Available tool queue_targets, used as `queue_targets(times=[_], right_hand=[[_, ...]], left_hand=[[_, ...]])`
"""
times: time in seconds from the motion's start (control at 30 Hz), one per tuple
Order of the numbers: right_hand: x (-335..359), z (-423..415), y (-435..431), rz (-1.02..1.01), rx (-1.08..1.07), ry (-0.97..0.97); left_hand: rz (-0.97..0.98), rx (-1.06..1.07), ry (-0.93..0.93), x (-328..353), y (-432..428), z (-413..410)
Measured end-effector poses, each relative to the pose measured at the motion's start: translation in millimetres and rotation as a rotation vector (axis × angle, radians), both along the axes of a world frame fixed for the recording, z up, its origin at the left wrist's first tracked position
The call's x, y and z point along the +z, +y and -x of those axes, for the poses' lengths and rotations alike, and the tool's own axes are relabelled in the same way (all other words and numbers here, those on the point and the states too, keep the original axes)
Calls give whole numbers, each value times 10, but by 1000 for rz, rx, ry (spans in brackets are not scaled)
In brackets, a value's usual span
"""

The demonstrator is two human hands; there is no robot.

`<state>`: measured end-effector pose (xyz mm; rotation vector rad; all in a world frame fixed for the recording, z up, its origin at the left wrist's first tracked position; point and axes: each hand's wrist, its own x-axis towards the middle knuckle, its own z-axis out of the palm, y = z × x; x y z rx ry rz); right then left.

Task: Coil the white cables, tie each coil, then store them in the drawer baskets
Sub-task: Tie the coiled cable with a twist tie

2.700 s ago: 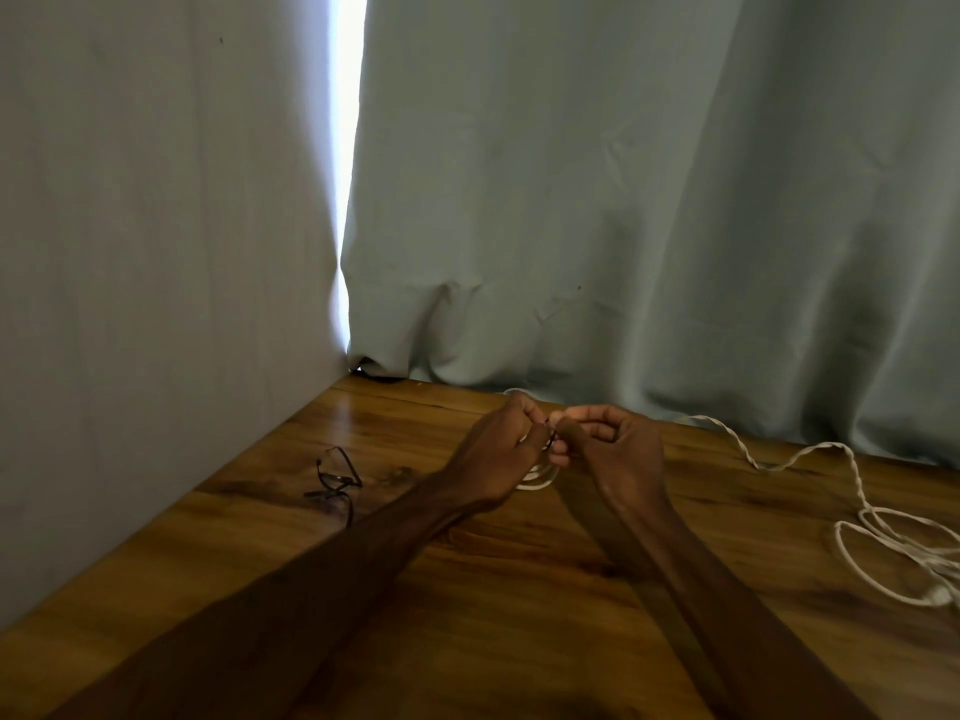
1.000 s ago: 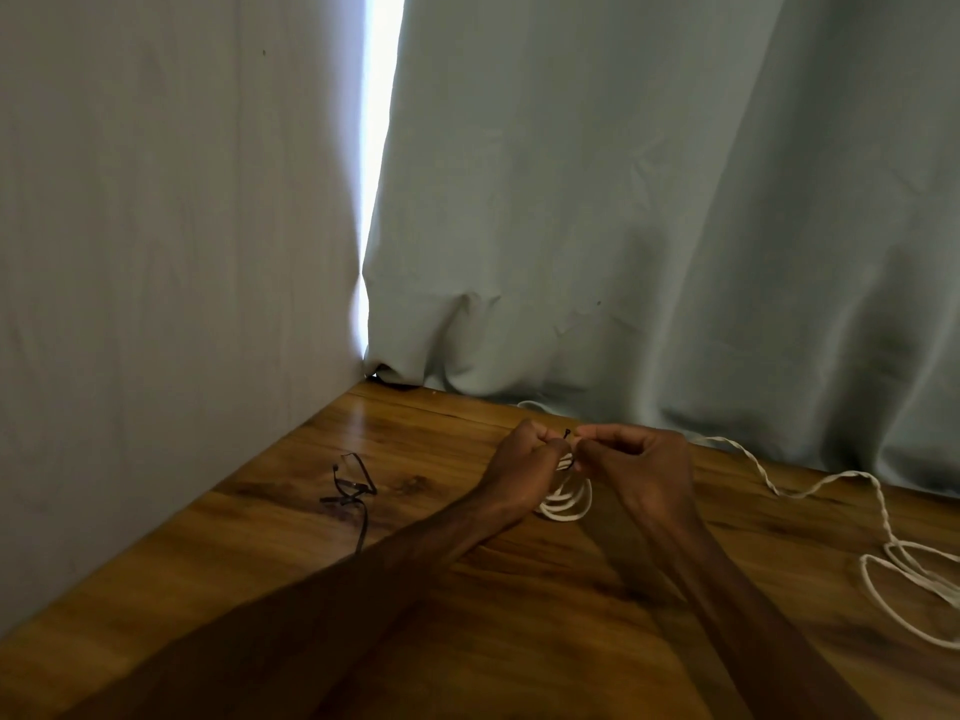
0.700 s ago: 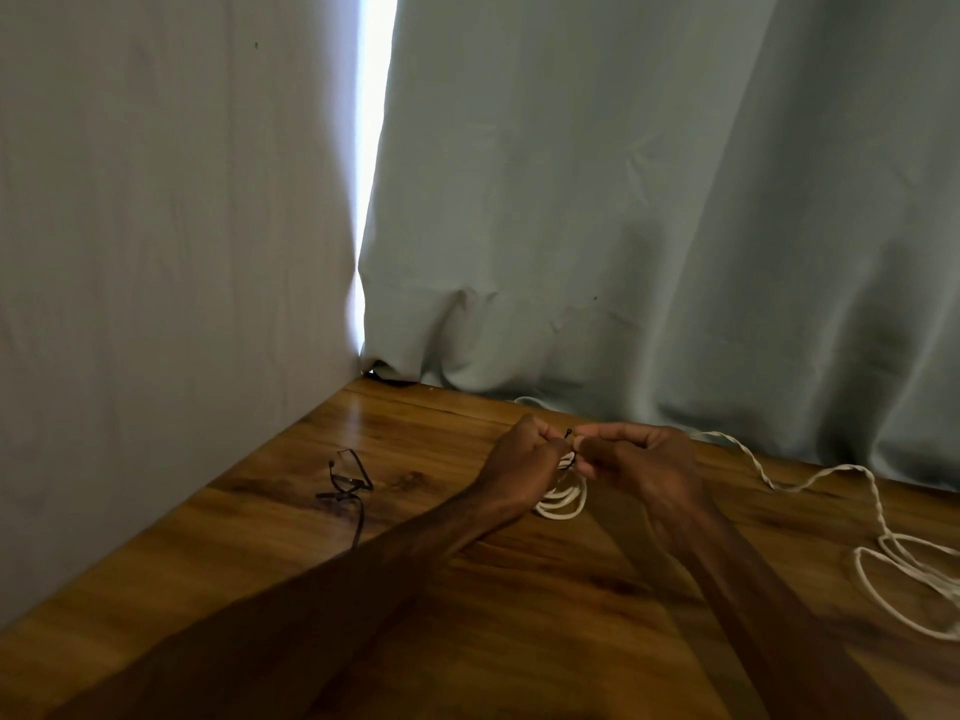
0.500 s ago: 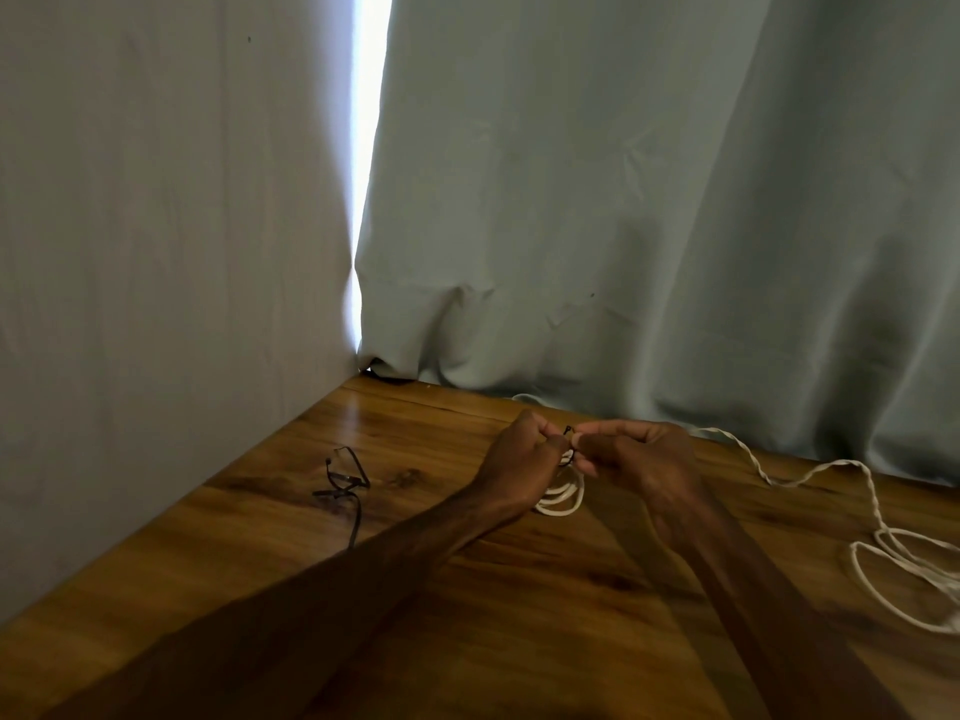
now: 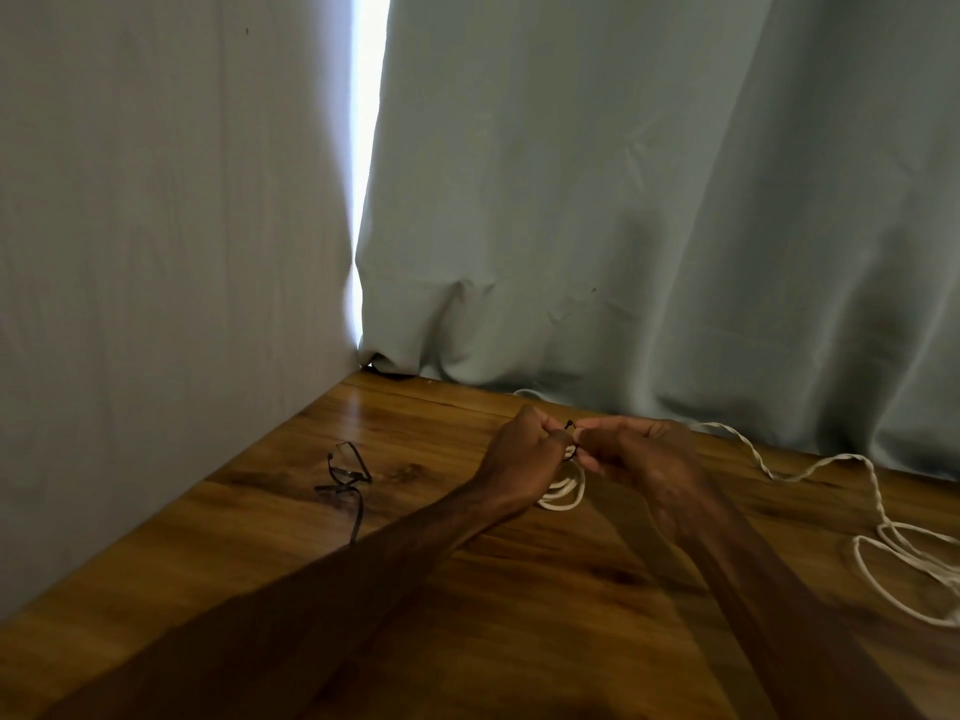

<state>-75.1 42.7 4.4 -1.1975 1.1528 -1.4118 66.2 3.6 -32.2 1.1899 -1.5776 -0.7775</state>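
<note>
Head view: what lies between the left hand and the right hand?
Head view: a thin black tie and the top of the white coil; left hand and right hand pinch them.

Left hand (image 5: pixel 522 454) and right hand (image 5: pixel 641 454) meet knuckle to knuckle, both pinching.

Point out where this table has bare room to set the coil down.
Bare wood lies between the two forearms on the near table, and in the back corner between wall, curtain and the black ties. Crowded: the middle, where left hand and right hand grip the white coil, and the right edge under the loose white cable.
</note>
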Motion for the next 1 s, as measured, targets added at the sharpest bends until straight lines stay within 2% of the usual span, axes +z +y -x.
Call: queue_targets(times=[0.63, 1.0], right_hand=[[-1, 91, -70, 23, -10, 56], [-22, 141, -138, 0, 61, 49]], left_hand=[[222, 2, -237, 78, 81, -20], [412, -4, -386, 57, 61, -84]])
